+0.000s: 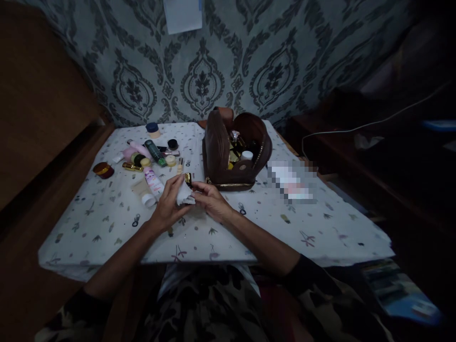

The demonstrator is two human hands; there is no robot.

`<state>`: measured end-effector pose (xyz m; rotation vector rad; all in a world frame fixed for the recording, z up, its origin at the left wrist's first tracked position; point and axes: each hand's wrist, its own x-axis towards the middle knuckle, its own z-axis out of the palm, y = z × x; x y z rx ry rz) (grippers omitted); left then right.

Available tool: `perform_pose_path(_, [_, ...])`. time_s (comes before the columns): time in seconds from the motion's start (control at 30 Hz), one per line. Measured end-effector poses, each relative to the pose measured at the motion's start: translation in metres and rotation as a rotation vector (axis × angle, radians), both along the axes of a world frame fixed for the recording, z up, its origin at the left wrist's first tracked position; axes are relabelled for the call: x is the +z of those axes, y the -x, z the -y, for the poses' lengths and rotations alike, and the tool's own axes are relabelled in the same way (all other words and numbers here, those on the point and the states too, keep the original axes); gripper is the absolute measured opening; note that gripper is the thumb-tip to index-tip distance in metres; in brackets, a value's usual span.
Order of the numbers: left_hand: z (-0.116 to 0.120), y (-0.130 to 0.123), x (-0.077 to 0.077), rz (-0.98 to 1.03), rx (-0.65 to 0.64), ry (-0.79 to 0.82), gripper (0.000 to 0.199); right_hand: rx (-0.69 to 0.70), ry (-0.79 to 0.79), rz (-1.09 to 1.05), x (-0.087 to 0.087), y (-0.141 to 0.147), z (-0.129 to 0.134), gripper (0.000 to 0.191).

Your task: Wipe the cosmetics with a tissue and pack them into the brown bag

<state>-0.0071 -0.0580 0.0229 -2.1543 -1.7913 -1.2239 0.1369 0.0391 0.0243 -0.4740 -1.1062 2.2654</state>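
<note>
Just in front of the bag, my left hand (169,202) is closed around a crumpled white tissue (183,194) and a small shiny gold tube (188,178) that sticks up out of it. My right hand (213,202) pinches the tissue's right side with its fingertips. How far the gold tube extends inside the tissue is hidden. Nearest to my left hand lie a white-capped beige tube (143,192) and a purple-and-white tube (154,182). Behind my right hand stands a brown leather bag (217,152), unzipped, with jars and gold-coloured items inside.
At the back left are a green tube (154,152), a blue-lidded jar (153,129), a gold lipstick-like tube (132,166) and several other cosmetics. An amber jar (103,170) sits near the left edge. A blurred-out flat item (292,183) lies right of the bag on the patterned tablecloth (270,232).
</note>
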Motion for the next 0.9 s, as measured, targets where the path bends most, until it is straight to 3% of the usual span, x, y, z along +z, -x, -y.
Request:
perform_pose_path(0.2, [0.0, 0.0, 0.004, 0.143, -0.077, 0.045, 0.062, -0.05, -0.077, 0.023, -0.004, 0.003, -0.003, 0.043])
perform_pose_path(0.33, [0.001, 0.0, 0.014, 0.343, -0.096, 0.102, 0.047, -0.068, -0.118, 0.034, -0.002, 0.0, -0.006, 0.049])
perform_pose_path(0.5, [0.002, 0.001, 0.018, 0.736, -0.048, 0.238, 0.042, -0.106, -0.193, 0.106, 0.007, -0.005, -0.004, 0.053])
perform_pose_path(0.63, [-0.002, 0.002, 0.012, 0.94, 0.054, 0.224, 0.045, -0.165, -0.269, 0.14, 0.011, -0.007, -0.002, 0.045])
perform_pose_path(0.9, [-0.004, 0.003, 0.016, 0.71, 0.227, 0.143, 0.03, -0.161, -0.327, 0.109, 0.01, -0.007, -0.002, 0.039])
